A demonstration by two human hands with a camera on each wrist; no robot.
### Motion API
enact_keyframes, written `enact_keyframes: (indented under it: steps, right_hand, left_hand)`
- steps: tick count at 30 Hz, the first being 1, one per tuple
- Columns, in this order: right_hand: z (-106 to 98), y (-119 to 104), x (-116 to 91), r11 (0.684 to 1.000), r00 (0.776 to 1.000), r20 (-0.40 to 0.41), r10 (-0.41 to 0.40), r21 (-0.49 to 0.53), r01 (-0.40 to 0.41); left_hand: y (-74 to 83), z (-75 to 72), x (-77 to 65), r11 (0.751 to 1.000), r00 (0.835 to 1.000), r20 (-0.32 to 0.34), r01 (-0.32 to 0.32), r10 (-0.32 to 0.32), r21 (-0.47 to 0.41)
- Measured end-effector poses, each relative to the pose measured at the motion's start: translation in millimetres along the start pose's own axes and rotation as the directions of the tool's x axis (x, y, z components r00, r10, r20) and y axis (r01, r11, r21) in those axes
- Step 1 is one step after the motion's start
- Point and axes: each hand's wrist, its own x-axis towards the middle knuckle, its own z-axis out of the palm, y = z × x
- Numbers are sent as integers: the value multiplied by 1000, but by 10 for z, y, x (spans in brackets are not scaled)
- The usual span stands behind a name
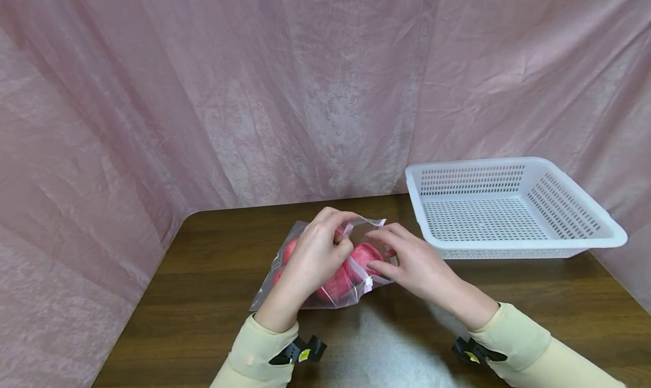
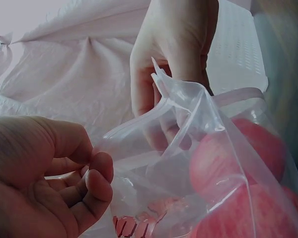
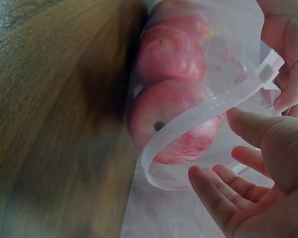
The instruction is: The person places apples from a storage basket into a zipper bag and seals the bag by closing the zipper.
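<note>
A clear zip bag (image 1: pixel 267 286) lies on the table with several red apples (image 3: pixel 171 54) inside. Its mouth faces right and gapes. My left hand (image 1: pixel 320 247) pinches the bag's upper edge between thumb and fingers. At the mouth is my right hand (image 1: pixel 414 261), fingers spread and partly extended, holding no apple. In the right wrist view, its thumb is close to the zip strip (image 3: pixel 188 121), but whether it touches is unclear. A small white slider (image 3: pixel 266 73) sits on the strip. The left wrist view shows some right fingers behind the clear film.
A white perforated plastic basket (image 1: pixel 513 244) stands at the table's back right, close to the right hand. The brown wooden table (image 1: pixel 188 297) ends at a pink curtain (image 1: pixel 305 94) behind. Dark straps with small devices (image 1: pixel 304 351) circle both wrists.
</note>
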Motion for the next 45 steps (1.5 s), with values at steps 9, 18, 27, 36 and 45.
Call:
enact_keyframes:
  steps: [9,18,27,36,45]
  right_hand:
    - [-60,52,35,999,996,-76,44,-22,-46]
    - [-59,131,173,990,989,-64,135,55,-131]
    - [32,199,307,982,983,-71,167,100,-159]
    - [112,223,395,978,974,-114,194,101,-183]
    - [147,270,468,964,961,-143,238,154,-216]
  left_hand:
    - [-26,-7,9,1000,1000,-22,-19,19,-6]
    - [-40,-20,4,1000,1000,-17,-2,2,5]
    - [-33,-31,6,1000,1000,-16,-11,11,-2]
    - [-65,-78,-7,1000,999,-33,23,-23,-19]
    - [-112,-73,-11,999,999,-34,33,-34,-30]
